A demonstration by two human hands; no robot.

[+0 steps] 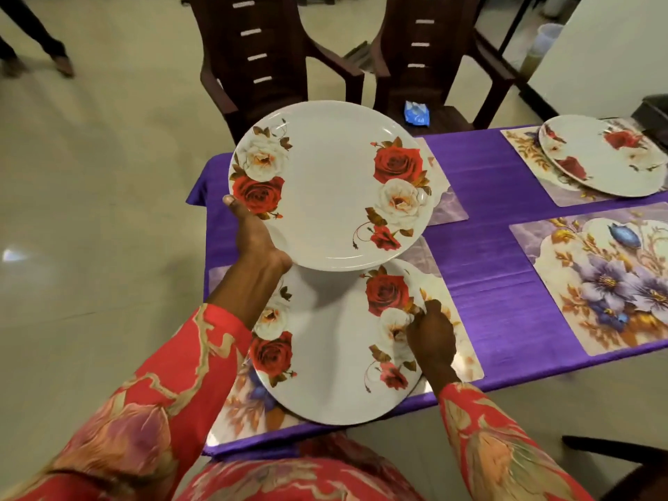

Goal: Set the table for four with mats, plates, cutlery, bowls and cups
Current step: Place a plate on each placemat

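Left hand [253, 236] grips the raised plate [330, 186] by its near-left rim, thumb up over the edge, and holds it in the air above the table's left end. That plate is tilted a little and hides most of the far-left mat [446, 207], of which only a right-hand strip shows.

Right hand [432, 334] is on the near plate [332, 356], fingers curled and pinching its right rim beside the printed roses. This plate lies flat on the near-left mat [238, 417], whose floral corners stick out at the lower left and on the right past the rim. The raised plate's lower edge overlaps the near plate's top edge from this view.

Over on the right, a third plate [600, 157] sits on the far-right mat [524, 153], well apart from both hands. The near-right mat [592, 280] lies bare, purple flowers and a blue bird showing.

All four mats lie on the purple cloth [488, 254] covering the table. Two dark chairs [267, 56] stand at the far side; a blue packet [417, 112] rests on the seat of the right one. Both sleeves are red with a floral print. At the top left, someone's legs [32, 34] stand on the pale floor.
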